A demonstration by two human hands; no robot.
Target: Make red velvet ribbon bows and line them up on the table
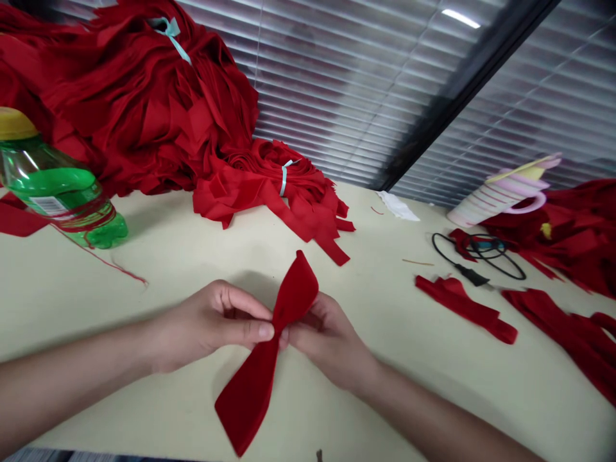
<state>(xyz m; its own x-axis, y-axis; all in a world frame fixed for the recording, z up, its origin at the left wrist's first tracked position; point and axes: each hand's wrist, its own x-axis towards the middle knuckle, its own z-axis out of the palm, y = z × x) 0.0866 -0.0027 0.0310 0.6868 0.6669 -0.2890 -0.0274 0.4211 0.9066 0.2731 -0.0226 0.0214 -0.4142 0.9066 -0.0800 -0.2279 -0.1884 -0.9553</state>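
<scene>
A red fabric bow (pixel 253 393) is held above the pale table, gathered tightly at its middle, with one loop up and the other down toward me. My left hand (pixel 212 327) pinches the gathered middle between thumb and forefinger. From the other side, my right hand (pixel 332 340) grips the same middle, its fingers partly hidden behind the upper loop. Whether thread is wound round the gather cannot be made out.
A green bottle (pixel 58 186) wrapped in red thread stands left. Bundled red fabric strips (pixel 144 96) fill the back left, beside a smaller tied bundle (pixel 289 173). Rightward are a black cable (pixel 474 256), loose red strips (pixel 464 308) and a striped mug (pixel 486 199). Window blinds (pixel 337 77) rise behind.
</scene>
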